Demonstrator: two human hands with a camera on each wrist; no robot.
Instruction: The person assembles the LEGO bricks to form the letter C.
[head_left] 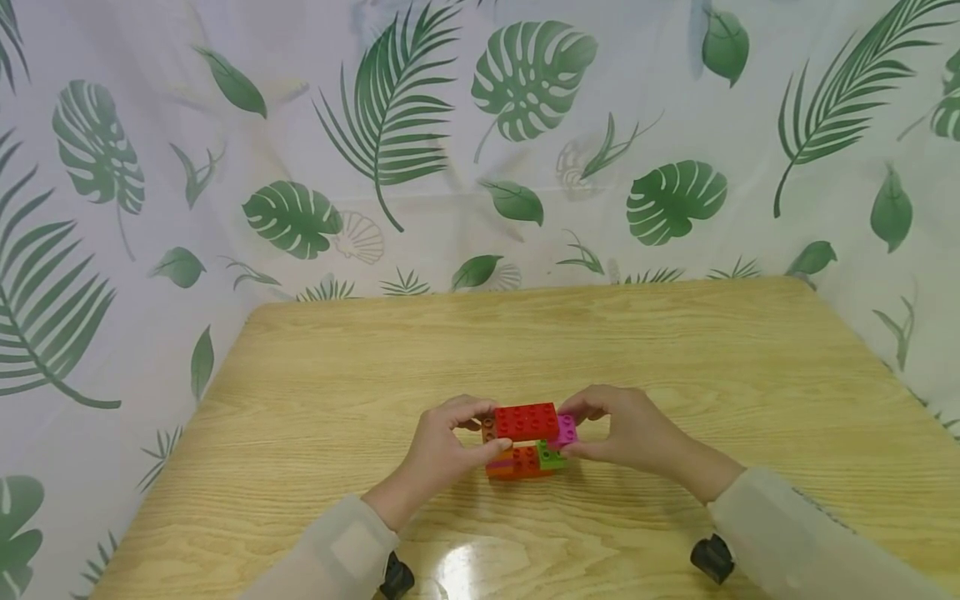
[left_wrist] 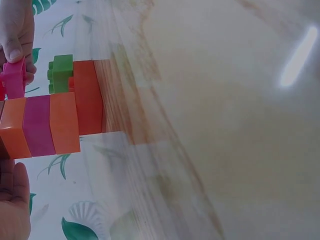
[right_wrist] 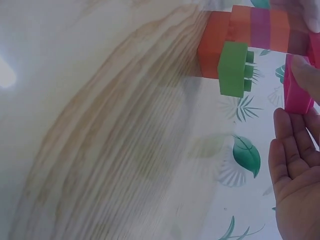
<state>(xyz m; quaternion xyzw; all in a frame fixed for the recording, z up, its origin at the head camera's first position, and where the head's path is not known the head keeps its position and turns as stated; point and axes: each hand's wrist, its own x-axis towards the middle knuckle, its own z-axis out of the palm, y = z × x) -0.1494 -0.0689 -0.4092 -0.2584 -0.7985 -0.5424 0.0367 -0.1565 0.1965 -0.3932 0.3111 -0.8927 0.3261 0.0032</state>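
Note:
A toy building-brick structure stands on the table in front of me. Its bottom brick is orange-red, with a green brick on its right end. On the left end rises a column of orange, purple and orange bricks, topped by a brown brick. A long red brick lies across the top. My left hand grips the upper left of the column between thumb and fingers. My right hand pinches a pink brick at the red brick's right end. A gap shows between pink and green.
The wooden table spreads around the bricks. A white cloth with green leaf prints hangs behind it and along both sides. Black devices sit under both sleeved wrists. Light glares off the tabletop near the front.

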